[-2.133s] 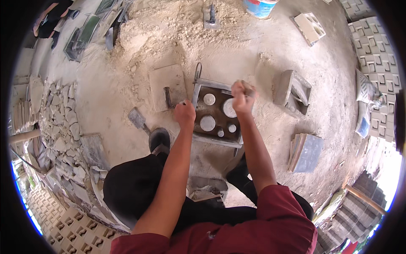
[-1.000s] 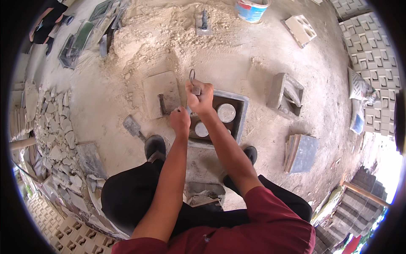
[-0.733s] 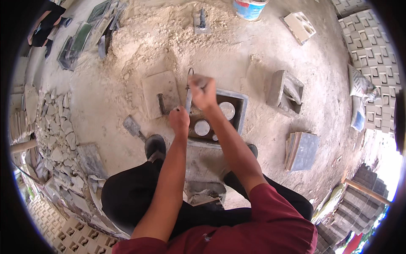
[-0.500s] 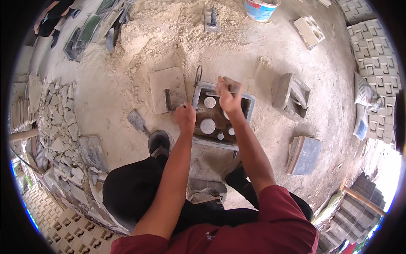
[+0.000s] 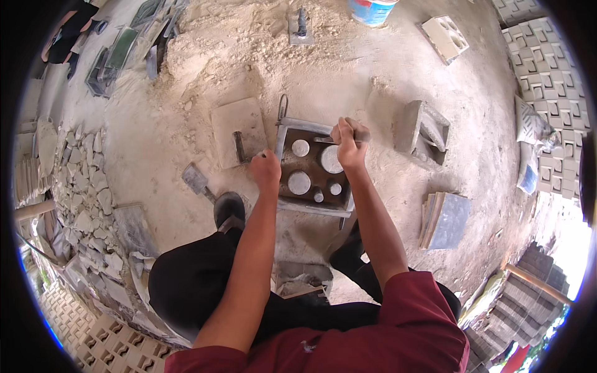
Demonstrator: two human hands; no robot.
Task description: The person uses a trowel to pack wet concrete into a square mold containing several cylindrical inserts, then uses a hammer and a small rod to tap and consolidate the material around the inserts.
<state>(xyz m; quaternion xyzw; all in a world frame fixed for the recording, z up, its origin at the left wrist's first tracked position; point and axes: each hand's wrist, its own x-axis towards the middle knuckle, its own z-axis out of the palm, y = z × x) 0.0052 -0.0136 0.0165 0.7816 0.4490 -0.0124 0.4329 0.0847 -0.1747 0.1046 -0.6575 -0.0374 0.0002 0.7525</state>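
In front of me a grey metal box mould (image 5: 314, 208) lies on the dusty ground. Several round pale discs (image 5: 299, 183) stand out of the dark brown fill inside it. My right hand (image 5: 352, 149) is closed round a short tool (image 5: 359, 129) with a blunt brown end, over the mould's far right part. A thin grey bar points left from this hand across the fill. My left hand (image 5: 266, 169) is a fist at the mould's left wall; what its fingers hold, if anything, is hidden. A square float (image 5: 230, 121) with a dark handle lies left of the mould.
A small trowel (image 5: 196, 179) rests near my left boot. To the right stand an open grey mould (image 5: 420, 133) and stacked boards (image 5: 446, 221). Farther off are a sand heap (image 5: 217, 50), a blue bucket (image 5: 371, 11), a holed block (image 5: 444, 38) and another person (image 5: 68, 34).
My right hand has moved right and slightly down with the tool, uncovering more of the large disc. My left hand stays a fist at the mould's left wall. The whole view has shifted slightly.
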